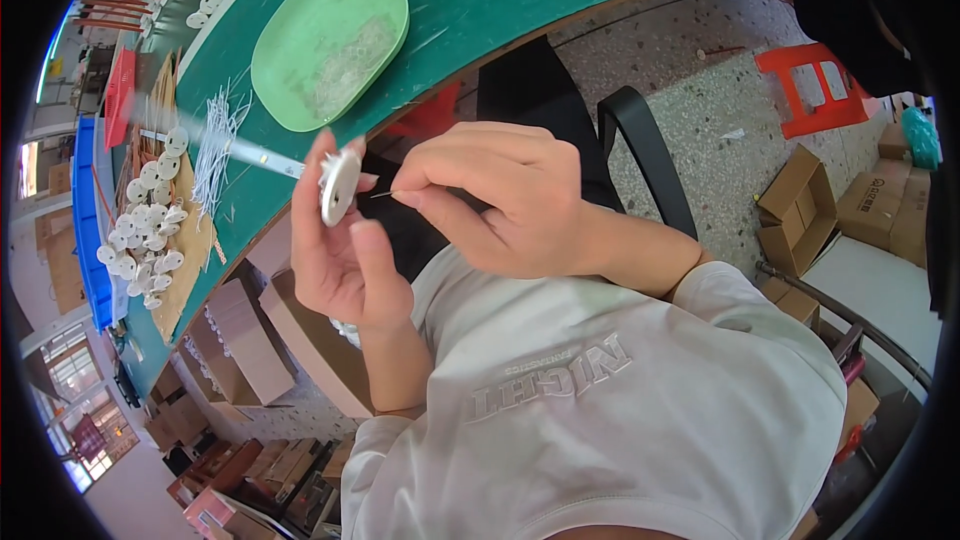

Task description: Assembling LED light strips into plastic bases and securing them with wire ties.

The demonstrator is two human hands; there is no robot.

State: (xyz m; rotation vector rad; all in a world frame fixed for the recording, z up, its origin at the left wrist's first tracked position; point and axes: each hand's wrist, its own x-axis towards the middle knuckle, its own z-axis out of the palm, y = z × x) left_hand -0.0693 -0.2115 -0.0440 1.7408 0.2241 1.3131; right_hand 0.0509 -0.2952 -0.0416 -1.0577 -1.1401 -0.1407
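Note:
My left hand [345, 280] is closed around the edge of a white round disc [343, 186] with a small dark hole, held above my lap near the table edge. From the disc a pale flat strip [265, 156] with small spots runs up to the left, its far end blurred. My right hand [500, 190] pinches a thin, pin-like piece [382, 194] between thumb and forefinger. Its tip points at the disc, a short gap away. Beyond my hands, a light green tray [290, 25] holds a heap of small clear parts [350, 65].
On the green table [470, 0] lie white wires [215, 155] and several white discs [150, 225] on cardboard. A blue bin [92, 225] stands at the far left. Open cardboard boxes [315, 340] sit below the table. To the right are a chair armrest [645, 155] and a red stool [815, 90].

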